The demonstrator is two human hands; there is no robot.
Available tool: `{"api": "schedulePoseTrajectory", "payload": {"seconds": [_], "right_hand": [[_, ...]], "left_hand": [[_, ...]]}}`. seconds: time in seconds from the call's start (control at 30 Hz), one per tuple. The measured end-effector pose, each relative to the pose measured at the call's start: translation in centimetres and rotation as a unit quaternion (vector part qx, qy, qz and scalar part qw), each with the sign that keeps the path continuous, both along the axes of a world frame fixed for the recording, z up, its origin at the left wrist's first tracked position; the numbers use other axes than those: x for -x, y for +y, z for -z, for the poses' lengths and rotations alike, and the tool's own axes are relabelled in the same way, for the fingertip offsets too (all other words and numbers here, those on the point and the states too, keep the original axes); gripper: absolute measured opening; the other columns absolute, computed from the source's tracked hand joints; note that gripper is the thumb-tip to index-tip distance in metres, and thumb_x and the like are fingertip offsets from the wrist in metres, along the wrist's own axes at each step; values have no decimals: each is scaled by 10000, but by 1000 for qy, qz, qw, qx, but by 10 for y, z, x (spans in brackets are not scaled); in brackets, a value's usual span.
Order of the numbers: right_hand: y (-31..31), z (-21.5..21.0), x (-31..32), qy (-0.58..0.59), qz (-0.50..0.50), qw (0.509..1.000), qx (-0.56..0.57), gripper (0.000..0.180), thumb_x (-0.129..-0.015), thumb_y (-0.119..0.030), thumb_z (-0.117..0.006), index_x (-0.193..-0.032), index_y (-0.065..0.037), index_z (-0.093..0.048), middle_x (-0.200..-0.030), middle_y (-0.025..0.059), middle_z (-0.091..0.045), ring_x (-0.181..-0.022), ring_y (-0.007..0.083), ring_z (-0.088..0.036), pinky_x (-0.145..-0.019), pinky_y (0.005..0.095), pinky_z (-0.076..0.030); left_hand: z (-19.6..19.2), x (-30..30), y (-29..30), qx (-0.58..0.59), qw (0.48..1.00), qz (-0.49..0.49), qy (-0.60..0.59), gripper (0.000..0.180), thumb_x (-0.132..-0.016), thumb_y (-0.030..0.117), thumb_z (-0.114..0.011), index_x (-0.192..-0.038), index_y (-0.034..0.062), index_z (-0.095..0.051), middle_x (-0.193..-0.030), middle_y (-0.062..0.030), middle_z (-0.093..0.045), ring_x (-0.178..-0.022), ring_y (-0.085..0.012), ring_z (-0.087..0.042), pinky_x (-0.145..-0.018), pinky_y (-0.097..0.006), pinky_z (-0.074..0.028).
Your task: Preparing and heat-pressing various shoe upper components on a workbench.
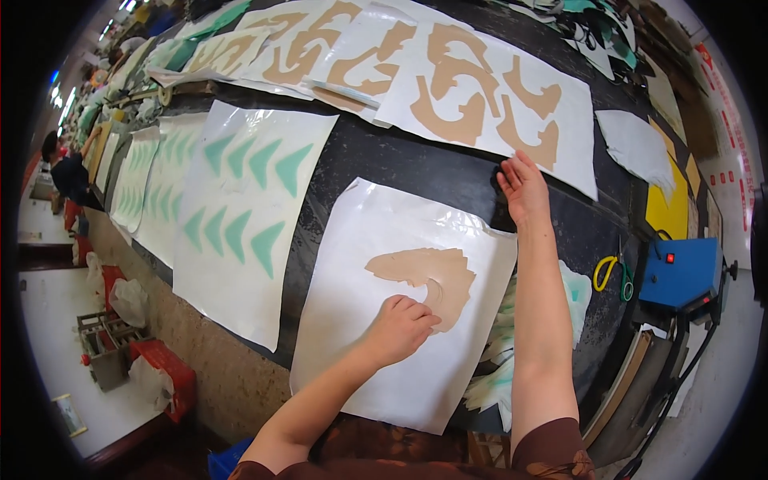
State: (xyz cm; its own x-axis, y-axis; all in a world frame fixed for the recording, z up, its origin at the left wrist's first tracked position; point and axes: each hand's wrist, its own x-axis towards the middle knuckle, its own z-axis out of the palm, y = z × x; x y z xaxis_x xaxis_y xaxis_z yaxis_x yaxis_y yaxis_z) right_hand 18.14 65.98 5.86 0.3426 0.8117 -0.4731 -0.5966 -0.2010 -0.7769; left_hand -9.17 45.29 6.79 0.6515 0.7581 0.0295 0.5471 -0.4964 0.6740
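On a white sheet (344, 320) in front of me lies a tan, curved cut-out piece (458, 280), apparently several layers with stepped edges. My left hand (402, 326) has its fingers closed at the piece's lower end. My right hand (524, 192) reaches farther out, fingers extended and slightly bent, by the near edge of a larger white sheet (578, 120). Tan curved pieces (472, 120) are spread over that sheet, one of them just beyond my right fingertips. Whether the fingertips touch it, I cannot tell.
White sheets with green arrow-shaped pieces (262, 240) lie to the left. Scissors (606, 274) rest on the dark table (352, 160) at right, beside a blue box-shaped machine (680, 272). Green and white scraps (500, 344) lie below my right forearm. Another person (70, 176) stands far left.
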Motion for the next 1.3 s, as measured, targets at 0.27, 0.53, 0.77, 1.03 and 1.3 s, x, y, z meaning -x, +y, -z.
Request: {"api": "schedulePoseTrajectory", "payload": {"seconds": [0.27,0.53,0.77,1.03,1.3], "right_hand": [[22,1,0,-141,-73,987,12,476,-924,-89,-619,-1372,-4,-480,-1198,91,-583,-1070,194,-576,-888,343,-512],[26,-103,18,-23,-79,976,-200,573,-919,-78,-628,-1429,41,-397,-1268,119,-551,-1150,207,-557,-943,352,-501],[-69,-98,75,31,-170,969,-176,656,-914,-94,-631,-1485,34,-334,-1430,140,-440,-1214,186,-501,-980,333,-462],[-115,-89,56,30,-292,956,-15,508,-935,-98,-598,-1413,-6,-451,-1283,70,-579,-1027,115,-584,-910,287,-458],[-96,-57,-30,-696,-254,659,-130,361,-828,-78,-698,-1182,-141,-667,-1177,52,-614,-1111,231,-569,-962,378,-451]], "left_hand": [[-4,-4,0,-12,1000,-18,9,186,-799,102,-671,-970,168,-706,-943,37,-630,-966,-179,-551,-941,-360,-369],[-30,-14,40,317,898,-230,-202,330,-928,186,-643,-1233,63,-646,-1201,-93,-648,-1149,-223,-582,-963,-345,-468],[-70,-47,119,487,652,-280,-510,412,-1021,282,-517,-1348,32,-499,-1245,-92,-604,-1216,-182,-522,-1067,-325,-380],[-31,-79,139,640,533,-358,-422,376,-1013,389,-492,-1146,47,-572,-1071,-93,-651,-1065,-183,-569,-905,-369,-449],[-25,-82,126,567,504,-313,-571,551,-1051,384,-390,-1451,12,-321,-1431,-152,-465,-1298,-308,-485,-1102,-472,-391]]}}
